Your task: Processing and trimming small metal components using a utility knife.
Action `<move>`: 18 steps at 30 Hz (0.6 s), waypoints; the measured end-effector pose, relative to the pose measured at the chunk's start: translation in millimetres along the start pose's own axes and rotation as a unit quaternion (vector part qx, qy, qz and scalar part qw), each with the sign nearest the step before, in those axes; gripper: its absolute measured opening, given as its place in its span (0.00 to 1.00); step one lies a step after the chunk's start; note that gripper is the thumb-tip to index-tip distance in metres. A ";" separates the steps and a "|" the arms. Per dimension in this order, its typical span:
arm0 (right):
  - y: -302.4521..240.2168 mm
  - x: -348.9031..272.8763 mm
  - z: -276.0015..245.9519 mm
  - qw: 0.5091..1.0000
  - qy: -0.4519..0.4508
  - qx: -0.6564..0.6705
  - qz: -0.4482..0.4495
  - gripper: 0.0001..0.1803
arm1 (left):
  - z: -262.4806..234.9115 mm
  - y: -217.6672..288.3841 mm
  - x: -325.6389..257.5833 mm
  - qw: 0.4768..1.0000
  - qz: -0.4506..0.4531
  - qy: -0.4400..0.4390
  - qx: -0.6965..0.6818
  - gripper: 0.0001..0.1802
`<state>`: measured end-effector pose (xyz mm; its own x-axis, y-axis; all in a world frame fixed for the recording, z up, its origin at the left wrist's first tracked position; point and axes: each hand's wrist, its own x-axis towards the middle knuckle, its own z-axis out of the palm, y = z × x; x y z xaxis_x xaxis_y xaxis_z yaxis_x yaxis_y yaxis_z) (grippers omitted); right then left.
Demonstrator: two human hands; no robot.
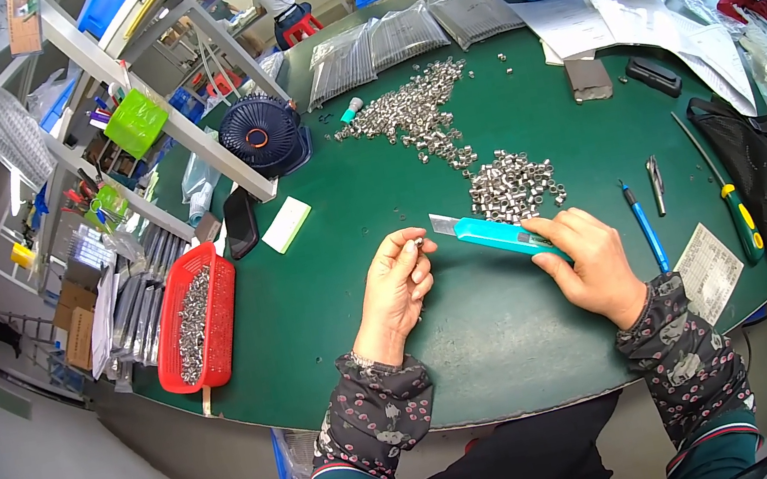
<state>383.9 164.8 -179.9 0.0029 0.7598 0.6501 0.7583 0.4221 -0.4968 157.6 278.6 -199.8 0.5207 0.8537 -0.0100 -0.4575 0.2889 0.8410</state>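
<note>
A basket (197,321) is set at the bench's (339,277) left edge. Two heaps of metal rings (514,185) are spread mid-bench, bagged parts (410,35) behind them. A pen (646,227) and screwdriver (727,192) are laid toward the right edge.

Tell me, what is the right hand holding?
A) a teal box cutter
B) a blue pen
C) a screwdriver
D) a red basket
A: the right hand grips a teal box cutter with its blade pointing toward the left hand, while the pen and screwdriver lie untouched on the table.
</note>
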 end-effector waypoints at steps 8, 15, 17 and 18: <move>-1.3 0.0 -1.6 1.000 -0.013 0.001 0.002 0.18 | 0.5 0.1 0.5 1.000 -0.009 0.022 0.014 0.09; -1.5 -0.2 -1.8 1.000 -0.025 0.001 0.003 0.17 | 2.8 -0.9 0.0 0.999 0.005 0.022 0.028 0.08; -1.1 -0.4 -1.5 1.000 -0.029 0.001 0.003 0.17 | 4.4 -0.7 0.5 0.998 0.010 0.046 0.036 0.08; -0.8 -0.6 -1.4 0.999 -0.033 0.005 0.005 0.17 | 4.4 -0.4 0.6 0.998 0.010 0.046 0.036 0.08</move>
<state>384.3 163.3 -179.1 -0.0323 0.7952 0.6055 0.7513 0.4188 -0.5100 161.3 277.1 -197.8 0.4428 0.8957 -0.0399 -0.4119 0.2427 0.8783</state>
